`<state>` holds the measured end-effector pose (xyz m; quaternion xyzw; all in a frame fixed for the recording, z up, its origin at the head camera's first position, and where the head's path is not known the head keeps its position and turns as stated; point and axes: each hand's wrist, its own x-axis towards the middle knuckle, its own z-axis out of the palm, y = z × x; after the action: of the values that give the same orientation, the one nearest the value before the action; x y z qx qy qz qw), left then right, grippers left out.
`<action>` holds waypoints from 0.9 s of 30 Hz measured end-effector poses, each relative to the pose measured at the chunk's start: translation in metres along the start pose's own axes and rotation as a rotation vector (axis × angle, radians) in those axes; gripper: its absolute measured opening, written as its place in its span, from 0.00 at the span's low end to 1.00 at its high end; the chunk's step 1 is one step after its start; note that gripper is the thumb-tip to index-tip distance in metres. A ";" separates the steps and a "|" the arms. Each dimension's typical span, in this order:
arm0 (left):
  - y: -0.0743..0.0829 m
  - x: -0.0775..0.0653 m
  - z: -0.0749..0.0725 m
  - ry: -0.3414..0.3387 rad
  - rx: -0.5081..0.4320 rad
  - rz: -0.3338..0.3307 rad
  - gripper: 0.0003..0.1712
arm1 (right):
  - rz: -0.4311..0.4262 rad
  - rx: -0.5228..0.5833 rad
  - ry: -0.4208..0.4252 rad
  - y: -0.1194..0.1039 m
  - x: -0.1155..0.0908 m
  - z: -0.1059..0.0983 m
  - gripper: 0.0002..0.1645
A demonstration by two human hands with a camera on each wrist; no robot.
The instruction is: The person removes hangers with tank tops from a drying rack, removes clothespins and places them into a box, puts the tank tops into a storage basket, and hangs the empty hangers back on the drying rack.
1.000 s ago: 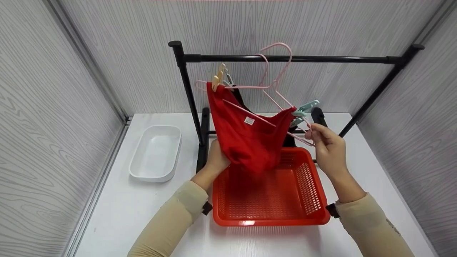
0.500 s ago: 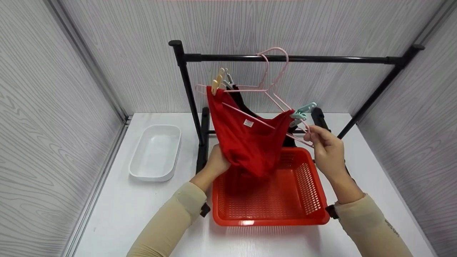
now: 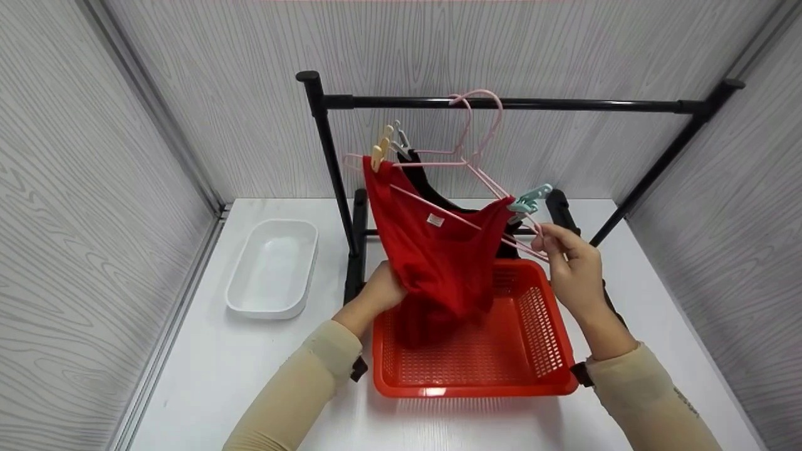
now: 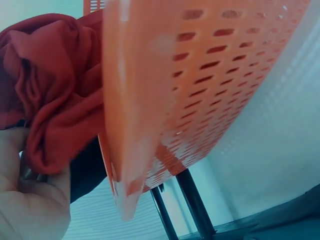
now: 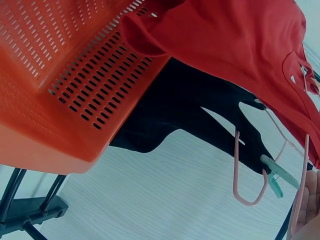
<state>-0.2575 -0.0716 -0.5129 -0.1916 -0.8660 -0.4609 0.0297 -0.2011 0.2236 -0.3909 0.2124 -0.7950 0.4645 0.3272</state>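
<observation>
A red tank top (image 3: 445,263) is clipped onto a pink hanger (image 3: 499,119), a yellow clothespin (image 3: 377,156) at its left strap and a teal one at its right. The hanger's hook overlaps the black rod (image 3: 595,104) in the head view. My left hand (image 3: 381,288), partly behind the top, holds a fold of its red cloth (image 4: 60,115) between thumb and fingers. At the hanger's right end, my right hand (image 3: 575,266) pinches the pink wire. Behind hangs a black garment (image 5: 185,105), clipped to a second pink hanger (image 5: 236,165).
Under the top stands a red perforated basket (image 3: 476,389), in front of the rack. A white tray (image 3: 235,291) lies on the table to the left. The rack's black posts (image 3: 335,169) rise on both sides, with grey patterned walls around.
The hanger and red top have come down and slightly left, bringing the hook lower against the rod. Both hands have sunk a little and keep their holds.
</observation>
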 end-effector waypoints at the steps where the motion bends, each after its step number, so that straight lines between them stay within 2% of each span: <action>1: -0.001 0.000 0.000 -0.010 0.016 0.005 0.09 | 0.002 -0.003 0.000 0.000 0.000 0.000 0.11; 9: -0.007 -0.003 0.000 -0.071 0.111 0.018 0.14 | 0.017 -0.016 0.001 -0.001 -0.002 0.000 0.10; 17: -0.011 -0.007 -0.003 -0.140 0.143 -0.057 0.16 | 0.032 -0.018 -0.004 -0.002 -0.004 0.000 0.11; 22: -0.008 -0.011 -0.007 -0.163 0.181 -0.032 0.17 | 0.017 -0.018 -0.011 0.000 -0.004 -0.001 0.10; 27: -0.004 -0.014 -0.009 -0.180 0.226 -0.065 0.14 | 0.013 -0.023 -0.017 0.002 -0.006 -0.003 0.10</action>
<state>-0.2470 -0.0855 -0.5136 -0.1993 -0.9173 -0.3422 -0.0415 -0.1975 0.2270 -0.3955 0.2074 -0.8044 0.4556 0.3200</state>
